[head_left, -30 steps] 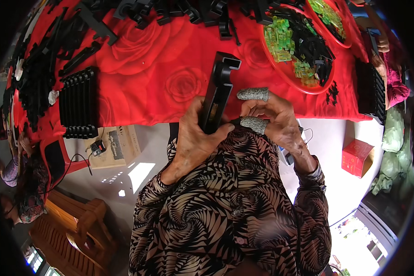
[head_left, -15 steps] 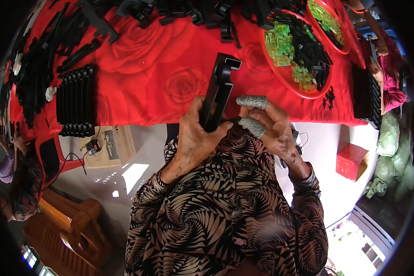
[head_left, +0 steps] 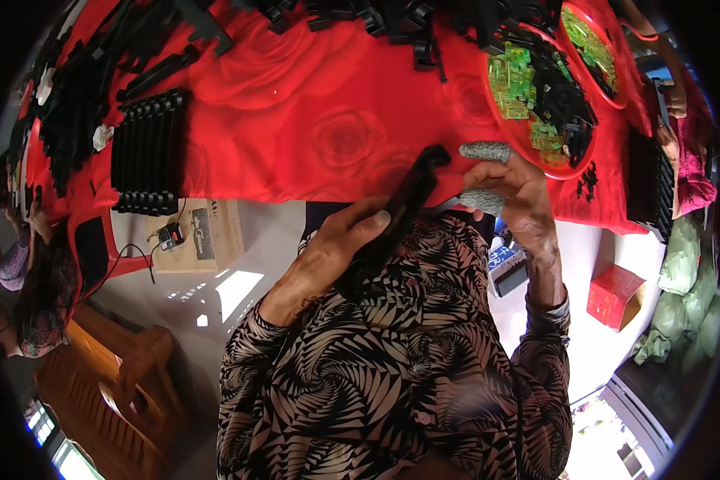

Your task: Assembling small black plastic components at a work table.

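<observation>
My left hand (head_left: pixel 340 248) is closed round a long black plastic part (head_left: pixel 412 192), with the thumb along its upper side. The part tilts up to the right above my lap, and its hooked far end lies over the table edge. Beside it, my right hand (head_left: pixel 524 192) wears grey knitted covers on the thumb and forefinger. That forefinger is stretched out, while the other fingers curl in near the thumb. A thin dark sliver shows at the thumb tip, too blurred to name.
A red rose-patterned cloth (head_left: pixel 336 144) covers the table. A red tray (head_left: pixel 496 120) holds green clear pieces and small black parts. Ribbed black parts (head_left: pixel 148 152) stand in a row at left; more black parts (head_left: pixel 76 112) are heaped behind. Another person's hand (head_left: pixel 672 100) is at far right.
The black part has tipped to the right and its open channel has turned out of sight. My right hand has moved right and slightly up. The whole view has shifted a little.
</observation>
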Motion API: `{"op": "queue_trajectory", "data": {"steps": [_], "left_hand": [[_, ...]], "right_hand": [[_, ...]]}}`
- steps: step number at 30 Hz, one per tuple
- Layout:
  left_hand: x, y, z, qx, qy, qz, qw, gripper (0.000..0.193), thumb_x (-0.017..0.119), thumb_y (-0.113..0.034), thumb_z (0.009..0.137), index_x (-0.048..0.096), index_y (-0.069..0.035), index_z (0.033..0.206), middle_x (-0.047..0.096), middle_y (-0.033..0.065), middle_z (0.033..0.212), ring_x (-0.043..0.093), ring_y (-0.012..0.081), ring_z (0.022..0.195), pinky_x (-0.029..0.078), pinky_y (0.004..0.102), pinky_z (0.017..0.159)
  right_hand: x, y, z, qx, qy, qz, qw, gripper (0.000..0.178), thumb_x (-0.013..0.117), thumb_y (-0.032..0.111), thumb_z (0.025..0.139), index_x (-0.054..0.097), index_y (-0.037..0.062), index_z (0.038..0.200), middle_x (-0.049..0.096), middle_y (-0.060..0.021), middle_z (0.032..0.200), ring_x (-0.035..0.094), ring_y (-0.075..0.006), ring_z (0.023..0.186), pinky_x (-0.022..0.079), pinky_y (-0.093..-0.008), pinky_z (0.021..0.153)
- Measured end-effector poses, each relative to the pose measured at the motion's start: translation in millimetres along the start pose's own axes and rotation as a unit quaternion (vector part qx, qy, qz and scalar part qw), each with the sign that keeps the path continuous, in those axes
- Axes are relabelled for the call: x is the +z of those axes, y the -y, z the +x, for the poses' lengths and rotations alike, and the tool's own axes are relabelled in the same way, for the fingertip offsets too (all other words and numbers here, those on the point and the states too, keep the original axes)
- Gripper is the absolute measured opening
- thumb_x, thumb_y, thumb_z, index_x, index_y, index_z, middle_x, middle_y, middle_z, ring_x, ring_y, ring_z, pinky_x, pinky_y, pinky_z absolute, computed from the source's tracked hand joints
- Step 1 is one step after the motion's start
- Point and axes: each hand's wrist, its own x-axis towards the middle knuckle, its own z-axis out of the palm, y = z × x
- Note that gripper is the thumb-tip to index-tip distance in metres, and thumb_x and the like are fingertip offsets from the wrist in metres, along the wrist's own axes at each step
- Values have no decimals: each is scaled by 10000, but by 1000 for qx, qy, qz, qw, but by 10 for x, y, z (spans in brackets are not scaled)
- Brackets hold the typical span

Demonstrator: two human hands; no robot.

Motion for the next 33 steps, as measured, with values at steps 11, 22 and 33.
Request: {"op": "queue_trajectory", "data": {"steps": [11, 22, 33], "left_hand": [[-285, 358, -34, -10, 52, -219, 974, 444, 452, -255, 1016, 501, 107, 1268, 626, 202, 1109, 664, 250, 939, 573, 327, 852], [-223, 453, 115, 8, -12, -283, 959, 410, 455, -222, 1022, 538, 128, 1218, 671, 198, 1043, 684, 234, 852, 574, 287, 771], [-185, 458, 148, 59, -95, -170, 979, 521, 354, -345, 1051, 598, 108, 1129, 703, 186, 943, 663, 204, 714, 487, 268, 546]], "right_hand": [[377, 242, 218, 66, 80, -32, 994, 518, 659, -99, 778, 545, 12, 1271, 669, -72, 883, 623, -82, 732, 473, -193, 617], [516, 223, 363, 44, 96, -159, 982, 496, 701, -75, 770, 560, 40, 1232, 695, -57, 822, 595, -47, 710, 464, -214, 630], [540, 200, 407, 50, 76, -202, 975, 498, 726, -78, 761, 570, 40, 1219, 707, -95, 847, 640, -88, 755, 497, -244, 667]]}}
